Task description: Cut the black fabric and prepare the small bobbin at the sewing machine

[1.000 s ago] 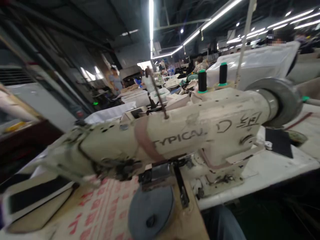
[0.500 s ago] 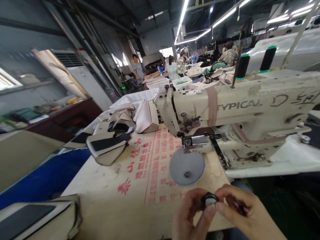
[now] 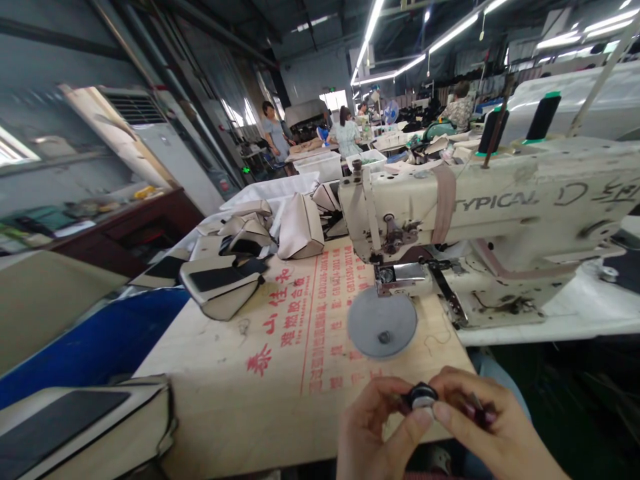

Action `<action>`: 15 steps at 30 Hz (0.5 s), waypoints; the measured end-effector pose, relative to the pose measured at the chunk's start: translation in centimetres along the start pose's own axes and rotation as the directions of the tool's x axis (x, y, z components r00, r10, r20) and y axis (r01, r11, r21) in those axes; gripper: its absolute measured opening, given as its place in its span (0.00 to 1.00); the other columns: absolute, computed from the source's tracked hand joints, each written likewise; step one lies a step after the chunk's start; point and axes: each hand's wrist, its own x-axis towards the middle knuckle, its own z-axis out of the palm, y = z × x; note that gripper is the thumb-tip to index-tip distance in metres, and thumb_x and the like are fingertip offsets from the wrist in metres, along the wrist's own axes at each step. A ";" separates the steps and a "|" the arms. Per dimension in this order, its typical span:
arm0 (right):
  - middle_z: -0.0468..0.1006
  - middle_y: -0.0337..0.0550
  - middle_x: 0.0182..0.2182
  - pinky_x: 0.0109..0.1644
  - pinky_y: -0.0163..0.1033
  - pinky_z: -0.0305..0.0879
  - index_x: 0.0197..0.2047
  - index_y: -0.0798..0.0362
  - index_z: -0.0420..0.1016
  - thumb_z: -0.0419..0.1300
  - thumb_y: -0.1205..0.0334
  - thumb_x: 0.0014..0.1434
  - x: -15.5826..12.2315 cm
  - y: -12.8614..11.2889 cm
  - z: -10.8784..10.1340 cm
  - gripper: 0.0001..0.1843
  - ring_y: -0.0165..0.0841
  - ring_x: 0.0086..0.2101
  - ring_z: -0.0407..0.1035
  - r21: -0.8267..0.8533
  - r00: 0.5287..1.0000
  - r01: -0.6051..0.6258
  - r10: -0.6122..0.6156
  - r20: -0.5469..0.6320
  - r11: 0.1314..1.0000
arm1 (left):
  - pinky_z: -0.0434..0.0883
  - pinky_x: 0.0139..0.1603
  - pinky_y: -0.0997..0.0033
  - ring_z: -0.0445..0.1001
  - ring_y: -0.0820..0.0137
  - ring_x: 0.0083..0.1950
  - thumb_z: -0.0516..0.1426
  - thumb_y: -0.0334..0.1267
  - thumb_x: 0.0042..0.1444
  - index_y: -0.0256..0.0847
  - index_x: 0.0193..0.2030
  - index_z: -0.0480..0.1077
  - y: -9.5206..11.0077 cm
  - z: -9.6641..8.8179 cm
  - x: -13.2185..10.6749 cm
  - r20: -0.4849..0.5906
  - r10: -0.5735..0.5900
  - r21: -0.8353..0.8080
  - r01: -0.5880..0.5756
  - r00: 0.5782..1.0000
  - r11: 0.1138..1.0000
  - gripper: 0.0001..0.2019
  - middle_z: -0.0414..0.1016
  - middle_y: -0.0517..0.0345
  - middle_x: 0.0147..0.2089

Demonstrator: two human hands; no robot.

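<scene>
In front of me, over the near edge of the wooden board, both hands meet around a small black and silver bobbin (image 3: pixel 423 395). My left hand (image 3: pixel 377 427) pinches its left side between thumb and fingers. From the other side, the thumb and fingers of my right hand (image 3: pixel 483 417) close on it too. A dark reddish object (image 3: pixel 481 412), partly hidden, is tucked in my right hand's curled fingers; its kind is unclear. Beyond the hands stands a cream sewing machine (image 3: pixel 490 227) marked TYPICAL, with a round grey disc (image 3: pixel 383 323) lying below its needle end.
Beige sewn covers with black panels lie on the board (image 3: pixel 240 407), one cover (image 3: pixel 225 283) at its left edge and another (image 3: pixel 80 427) at near left. Black thread cones (image 3: pixel 543 117) stand behind the machine. A blue cloth (image 3: pixel 100 340) hangs at left. Several people work farther back.
The view has shifted slightly, so the machine and board sit a little farther right. Both hands keep hold of the bobbin, with small finger movements.
</scene>
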 end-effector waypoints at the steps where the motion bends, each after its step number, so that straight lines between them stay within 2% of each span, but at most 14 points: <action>1: 0.67 0.37 0.24 0.24 0.32 0.54 0.33 0.50 0.71 0.54 0.56 0.59 0.0 0.1 -0.1 0.08 0.27 0.22 0.59 -0.026 1.000 0.024 -0.024 0.004 0.999 | 0.65 0.36 0.75 0.70 0.72 0.32 0.65 0.35 0.40 0.37 0.32 0.72 0.0 -0.1 0.0 0.009 0.005 0.021 -0.006 1.000 1.000 0.11 0.75 0.57 0.29; 5: 0.63 0.36 0.22 0.24 0.31 0.56 0.34 0.50 0.70 0.56 0.62 0.58 -0.1 0.3 -0.1 0.03 0.27 0.21 0.59 -0.172 0.972 0.184 -0.205 -0.112 0.968 | 0.66 0.37 0.75 0.71 0.71 0.34 0.65 0.34 0.40 0.38 0.32 0.73 0.2 -0.1 0.0 0.048 0.002 -0.029 -0.001 0.999 1.000 0.10 0.76 0.56 0.31; 7: 0.65 0.37 0.23 0.24 0.32 0.57 0.35 0.51 0.69 0.56 0.63 0.58 0.0 0.2 -0.1 0.03 0.27 0.22 0.60 -0.196 0.956 0.235 -0.263 -0.128 0.952 | 0.66 0.36 0.76 0.71 0.73 0.32 0.65 0.34 0.40 0.38 0.31 0.73 0.3 0.1 0.0 0.036 0.014 -0.059 -0.011 0.999 0.998 0.09 0.76 0.58 0.29; 11: 0.65 0.36 0.22 0.22 0.31 0.56 0.35 0.51 0.70 0.56 0.63 0.58 0.3 -0.3 -0.4 0.03 0.27 0.21 0.60 -0.166 0.962 0.251 -0.265 -0.070 0.954 | 0.66 0.34 0.79 0.70 0.75 0.30 0.66 0.33 0.38 0.38 0.31 0.73 0.8 0.5 0.0 0.014 0.037 -0.067 -0.036 0.999 0.997 0.11 0.75 0.60 0.28; 15: 0.64 0.35 0.20 0.22 0.30 0.56 0.33 0.51 0.71 0.57 0.63 0.56 0.4 -0.7 -0.5 0.02 0.26 0.20 0.59 -0.208 0.947 0.257 -0.289 -0.141 0.944 | 0.68 0.34 0.77 0.73 0.73 0.31 0.67 0.33 0.37 0.39 0.37 0.72 1.0 0.8 0.1 0.037 0.024 -0.096 -0.020 0.999 0.995 0.18 0.77 0.58 0.30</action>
